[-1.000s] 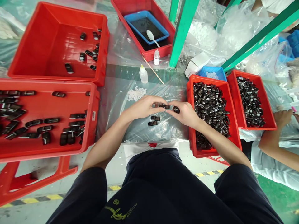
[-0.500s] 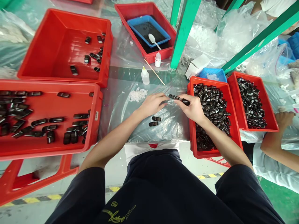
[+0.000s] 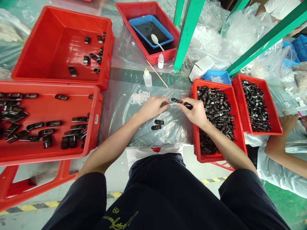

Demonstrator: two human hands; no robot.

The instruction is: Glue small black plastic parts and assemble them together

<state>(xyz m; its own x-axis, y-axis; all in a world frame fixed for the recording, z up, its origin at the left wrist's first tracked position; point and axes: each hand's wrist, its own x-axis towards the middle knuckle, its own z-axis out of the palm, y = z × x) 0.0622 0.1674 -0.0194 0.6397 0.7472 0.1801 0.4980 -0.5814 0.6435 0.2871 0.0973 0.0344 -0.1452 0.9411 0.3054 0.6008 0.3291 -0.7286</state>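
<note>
My right hand (image 3: 195, 113) pinches a small glossy black part (image 3: 177, 100) with a clip-like shape and shiny trim. A darker piece of the same look shows at the fingertips, and I cannot tell whether it is separate. My left hand (image 3: 154, 107) is just left of it, apart from the part. Its fingers curl toward the thumb; anything between them is too small or hidden to make out. Two similar black parts (image 3: 156, 127) lie on the plastic sheet below the hands. A heap of small white pieces (image 3: 140, 97) sits beyond my left hand.
Red bins of black parts stand at right (image 3: 195, 127) and left (image 3: 92, 140). Behind are a dropper bottle (image 3: 147, 78), a small white-capped bottle (image 3: 161, 61), a thin stick (image 3: 157, 73) and a green post (image 3: 185, 38). Another person's hand (image 3: 289, 123) is at far right.
My left hand has turned and its fingers have curled in more, a little farther from the black part. My right hand still holds the part, now tilted more downward to the right.
</note>
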